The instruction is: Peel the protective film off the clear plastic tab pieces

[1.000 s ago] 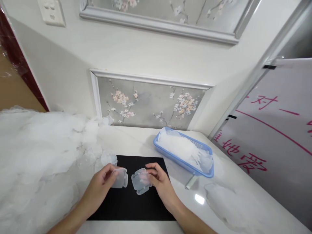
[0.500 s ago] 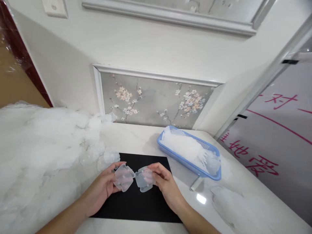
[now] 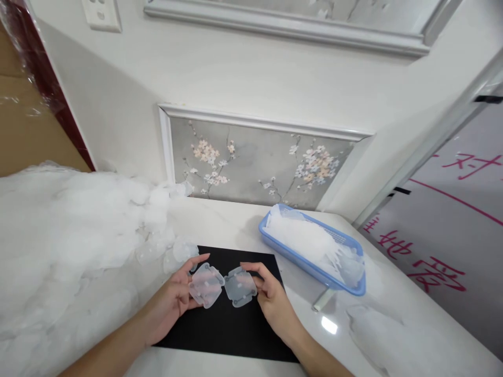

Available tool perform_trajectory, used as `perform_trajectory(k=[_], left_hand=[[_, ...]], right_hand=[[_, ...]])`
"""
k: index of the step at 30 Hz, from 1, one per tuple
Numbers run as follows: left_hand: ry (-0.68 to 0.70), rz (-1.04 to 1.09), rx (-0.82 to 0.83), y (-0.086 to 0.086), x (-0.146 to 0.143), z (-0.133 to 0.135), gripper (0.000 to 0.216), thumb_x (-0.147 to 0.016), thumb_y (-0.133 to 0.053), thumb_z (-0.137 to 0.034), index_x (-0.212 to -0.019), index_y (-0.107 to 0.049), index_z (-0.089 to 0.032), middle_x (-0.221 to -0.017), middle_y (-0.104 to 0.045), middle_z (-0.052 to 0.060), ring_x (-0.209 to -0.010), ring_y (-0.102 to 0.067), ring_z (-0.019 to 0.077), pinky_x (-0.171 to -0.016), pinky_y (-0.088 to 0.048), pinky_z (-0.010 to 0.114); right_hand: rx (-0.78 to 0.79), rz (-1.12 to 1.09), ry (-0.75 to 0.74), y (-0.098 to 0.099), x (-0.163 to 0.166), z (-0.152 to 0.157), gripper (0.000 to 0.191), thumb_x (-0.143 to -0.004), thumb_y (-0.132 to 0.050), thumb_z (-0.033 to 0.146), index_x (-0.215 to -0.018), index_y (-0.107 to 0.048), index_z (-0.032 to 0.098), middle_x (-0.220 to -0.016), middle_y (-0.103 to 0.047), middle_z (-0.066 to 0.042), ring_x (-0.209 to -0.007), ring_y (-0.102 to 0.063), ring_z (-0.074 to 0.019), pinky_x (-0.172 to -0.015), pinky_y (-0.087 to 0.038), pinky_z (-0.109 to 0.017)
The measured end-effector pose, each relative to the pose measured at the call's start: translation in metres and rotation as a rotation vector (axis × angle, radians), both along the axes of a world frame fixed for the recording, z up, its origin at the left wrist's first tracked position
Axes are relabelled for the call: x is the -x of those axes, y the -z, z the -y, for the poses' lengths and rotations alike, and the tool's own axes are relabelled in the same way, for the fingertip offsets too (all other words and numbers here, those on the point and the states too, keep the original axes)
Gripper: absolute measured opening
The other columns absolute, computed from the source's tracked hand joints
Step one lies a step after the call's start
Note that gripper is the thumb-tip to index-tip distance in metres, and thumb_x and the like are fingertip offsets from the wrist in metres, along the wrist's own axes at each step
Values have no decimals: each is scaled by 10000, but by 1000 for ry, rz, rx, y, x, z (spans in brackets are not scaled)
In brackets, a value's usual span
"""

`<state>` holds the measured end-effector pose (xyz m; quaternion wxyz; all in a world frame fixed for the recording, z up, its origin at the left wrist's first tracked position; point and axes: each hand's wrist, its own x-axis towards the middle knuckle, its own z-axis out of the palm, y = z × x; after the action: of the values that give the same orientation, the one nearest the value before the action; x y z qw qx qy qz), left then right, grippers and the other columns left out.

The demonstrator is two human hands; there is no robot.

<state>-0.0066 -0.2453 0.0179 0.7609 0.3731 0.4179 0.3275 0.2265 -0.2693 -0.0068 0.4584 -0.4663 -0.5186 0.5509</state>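
Above the black mat (image 3: 231, 335), in the head view, both hands are up a little and each one holds a small see-through thing. The left hand (image 3: 176, 301) is curled, with its thumb and fingers pinching the left plastic piece (image 3: 206, 284) by its left edge. The right hand (image 3: 271, 298) is curled too, and its fingers pinch the right plastic piece (image 3: 240, 285) by its right edge. Both pieces are flat, with rounded corners and little dots on them. They are side by side in the middle, and their near corners almost touch or just touch; I cannot tell which.

The mat lies flat on the white tabletop (image 3: 236, 225), close to the person. A big heap of clear pieces (image 3: 70, 235) fills the left side of the tabletop and spills right up to the mat's far left corner. A blue tray (image 3: 306, 268) sits to the right of the mat, a bit farther back, and it is full of more clear pieces (image 3: 310, 241). A small white tube (image 3: 323, 301) lies just beside the tray's near side. Behind it all, a flower picture (image 3: 255, 167) is on the wall. A white board with red writing (image 3: 451, 230) stands at the right.
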Motion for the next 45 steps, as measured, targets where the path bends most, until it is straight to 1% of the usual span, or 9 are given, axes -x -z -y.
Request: perform_trajectory(k=[6, 12, 16, 18, 22, 27, 31, 37, 45], left_hand=[[18, 42, -2, -2, 1, 1, 896, -507, -423, -87, -1379, -412, -290, -1283, -595, 26, -1160, -587, 221, -984, -464, 395], [42, 30, -35, 2, 1, 0, 829, -494, -429, -76, -1295, -511, -274, -1311, -591, 18, -1207, -556, 241, -977, -461, 397], [38, -28, -112, 7, 0, 0, 650, -634, -570, -121, -1268, -551, -262, -1353, -571, 44, -1190, -553, 264, -989, -431, 396], [5, -145, -168, 9, -2, 0, 534, -701, -672, -234, -1229, -588, -241, -1280, -625, 64, -1139, -578, 264, -999, -410, 385], [-72, -231, -203, 11, -5, -2, 399, -753, -689, -456, -1052, -686, -191, -1122, -706, 74, -1102, -604, 264, -984, -425, 344], [-82, -68, -136, 13, -4, -2, 456, -815, -643, -487, -1171, -632, -202, -1180, -684, 78, -1105, -613, 244, -958, -468, 340], [-43, 21, -94, 13, -2, -1, 484, -833, -655, -408, -1258, -559, -199, -1212, -665, 94, -1105, -625, 255, -982, -474, 386], [-74, 85, 45, 14, -3, -2, 489, -889, -546, -474, -1256, -552, -151, -1232, -648, 135, -1153, -601, 287, -999, -477, 434], [-10, 83, 112, 5, -8, -3, 504, -907, -482, -489, -1232, -563, -112, -1144, -685, 145, -1095, -632, 300, -1017, -457, 437]], right_hand=[[-135, 127, 45, 7, -5, -2, 337, -697, -503, 148, -991, -647, 228, -1258, -578, -85, -1077, -611, -253, -898, -464, -389], [-140, 228, 41, 4, -4, -2, 188, -836, -574, 359, -912, -714, 260, -1205, -588, -89, -1048, -602, -265, -912, -462, -404], [-143, 306, 123, -5, -2, 0, 244, -806, -634, 490, -759, -685, 256, -1258, -593, -71, -1188, -510, -303, -1031, -346, -435], [-105, 247, 171, -9, 0, 1, 302, -805, -631, 527, -719, -614, 238, -1160, -643, -77, -1134, -538, -300, -996, -370, -435], [148, -109, 198, -11, 3, 4, 352, -770, -665, 555, -754, -530, 231, -754, -630, -5, -758, -609, -218, -707, -477, -341], [321, -442, 150, -9, 4, 2, 366, -691, -762, 480, -898, -606, 221, -874, -675, -33, -838, -637, -223, -719, -499, -332], [350, -506, 129, -8, 3, -1, 429, -751, -682, 575, -942, -629, 195, -908, -707, -82, -856, -658, -246, -749, -507, -365], [386, -530, 133, -6, 4, -3, 503, -716, -703, 624, -944, -641, 179, -859, -711, -80, -808, -655, -232, -702, -495, -333], [299, -461, 102, -11, 5, 2, 345, -654, -841, 425, -744, -608, 187, -721, -620, 14, -676, -562, -129, -662, -466, -256]])
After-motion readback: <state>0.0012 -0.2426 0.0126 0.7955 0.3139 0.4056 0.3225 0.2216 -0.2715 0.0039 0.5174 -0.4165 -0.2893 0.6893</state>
